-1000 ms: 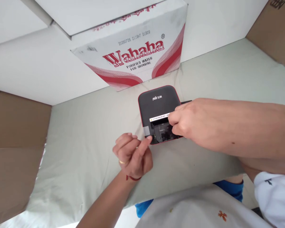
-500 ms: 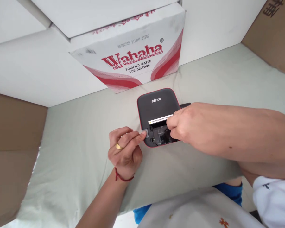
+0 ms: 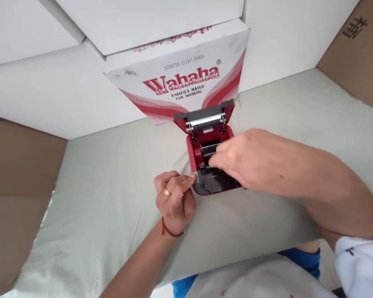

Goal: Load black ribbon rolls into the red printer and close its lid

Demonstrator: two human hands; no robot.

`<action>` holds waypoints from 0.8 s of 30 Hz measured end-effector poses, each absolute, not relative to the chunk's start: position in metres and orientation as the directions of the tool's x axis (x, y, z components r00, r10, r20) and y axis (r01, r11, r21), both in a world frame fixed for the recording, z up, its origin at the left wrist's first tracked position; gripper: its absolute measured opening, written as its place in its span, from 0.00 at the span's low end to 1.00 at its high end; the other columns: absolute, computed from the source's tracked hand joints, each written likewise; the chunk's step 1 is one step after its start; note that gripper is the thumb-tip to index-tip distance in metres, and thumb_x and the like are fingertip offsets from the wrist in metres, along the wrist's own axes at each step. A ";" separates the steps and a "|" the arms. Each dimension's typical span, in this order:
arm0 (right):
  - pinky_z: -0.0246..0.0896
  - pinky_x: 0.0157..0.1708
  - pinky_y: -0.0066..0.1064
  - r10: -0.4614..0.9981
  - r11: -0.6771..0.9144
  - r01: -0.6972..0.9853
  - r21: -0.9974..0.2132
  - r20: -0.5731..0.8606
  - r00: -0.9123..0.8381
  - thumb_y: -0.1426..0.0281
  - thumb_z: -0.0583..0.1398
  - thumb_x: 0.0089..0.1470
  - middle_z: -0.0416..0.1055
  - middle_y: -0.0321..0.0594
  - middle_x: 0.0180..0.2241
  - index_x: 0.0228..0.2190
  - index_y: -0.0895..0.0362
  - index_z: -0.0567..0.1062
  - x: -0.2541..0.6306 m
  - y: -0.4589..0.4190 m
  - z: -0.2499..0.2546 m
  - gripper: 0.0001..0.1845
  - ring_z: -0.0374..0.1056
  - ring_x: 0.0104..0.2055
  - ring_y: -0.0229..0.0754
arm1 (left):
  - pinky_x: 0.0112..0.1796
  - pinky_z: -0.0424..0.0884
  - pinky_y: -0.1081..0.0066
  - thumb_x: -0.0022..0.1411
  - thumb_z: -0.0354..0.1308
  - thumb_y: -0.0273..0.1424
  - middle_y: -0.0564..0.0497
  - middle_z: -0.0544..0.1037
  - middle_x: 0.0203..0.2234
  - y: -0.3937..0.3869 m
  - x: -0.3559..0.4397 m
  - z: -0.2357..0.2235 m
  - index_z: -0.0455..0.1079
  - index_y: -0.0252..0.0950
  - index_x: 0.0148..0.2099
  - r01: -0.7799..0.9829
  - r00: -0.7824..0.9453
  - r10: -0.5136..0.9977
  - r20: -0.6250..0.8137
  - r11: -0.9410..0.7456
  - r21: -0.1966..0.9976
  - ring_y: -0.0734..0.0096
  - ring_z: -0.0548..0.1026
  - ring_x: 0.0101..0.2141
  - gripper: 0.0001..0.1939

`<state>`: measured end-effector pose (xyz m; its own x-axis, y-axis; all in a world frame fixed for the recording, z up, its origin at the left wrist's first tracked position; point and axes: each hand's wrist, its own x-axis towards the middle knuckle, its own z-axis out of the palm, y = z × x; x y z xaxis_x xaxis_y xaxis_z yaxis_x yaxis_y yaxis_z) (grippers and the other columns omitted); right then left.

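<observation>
A small black-and-red printer (image 3: 219, 182) lies on the cloth with its lid (image 3: 200, 114) raised. A silvery roller lies across the lid's inner side, and dark rods (image 3: 210, 147) show in the red compartment (image 3: 190, 151). My left hand (image 3: 175, 196) is curled closed at the printer's left side, a fingertip pressed to its grey latch (image 3: 195, 178). Above the right part of the compartment is my right hand (image 3: 233, 157), fingertips drawn together. What these fingers grip, if anything, is hidden.
Behind the printer stands a white-and-red water carton (image 3: 186, 78) among white boxes (image 3: 49, 95). Brown cardboard boxes flank the surface at left (image 3: 21, 198) and right (image 3: 357, 58). Pale green cloth (image 3: 112, 198) covers the surface.
The printer's lid has swung up and back, baring the red inside. My right hand has moved from the lid's edge to over the compartment. My left fingertip stays at the latch.
</observation>
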<state>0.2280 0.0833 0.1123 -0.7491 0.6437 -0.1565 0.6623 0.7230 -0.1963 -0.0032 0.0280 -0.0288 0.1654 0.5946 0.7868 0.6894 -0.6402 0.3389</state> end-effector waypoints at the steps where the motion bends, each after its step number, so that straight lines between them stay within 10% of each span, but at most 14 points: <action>1: 0.49 0.29 0.36 0.703 0.672 0.720 -0.174 -0.156 -0.694 0.78 0.54 0.62 0.78 0.41 0.33 0.34 0.54 0.79 0.223 0.089 0.111 0.14 0.65 0.28 0.41 | 0.44 0.72 0.61 0.66 0.58 0.16 0.53 0.80 0.31 0.027 -0.003 -0.031 0.77 0.40 0.50 0.712 0.169 0.572 0.802 -0.634 0.302 0.67 0.74 0.36 0.17; 8: 0.49 0.30 0.36 0.831 0.494 0.867 -0.060 -0.260 -0.492 0.78 0.55 0.61 0.83 0.44 0.42 0.37 0.54 0.82 0.204 0.121 0.085 0.15 0.74 0.38 0.48 | 0.43 0.78 0.61 0.62 0.60 0.17 0.49 0.80 0.37 0.018 0.003 -0.029 0.79 0.41 0.54 0.671 0.270 0.380 0.885 -0.733 0.110 0.65 0.77 0.39 0.21; 24: 0.53 0.30 0.35 0.796 0.512 0.849 -0.131 -0.299 -0.526 0.72 0.62 0.63 0.82 0.43 0.41 0.41 0.56 0.80 0.209 0.117 0.094 0.06 0.75 0.37 0.46 | 0.45 0.81 0.57 0.60 0.56 0.16 0.48 0.79 0.38 0.018 0.013 -0.028 0.71 0.37 0.56 0.587 0.299 0.414 0.860 -0.790 0.177 0.64 0.78 0.42 0.23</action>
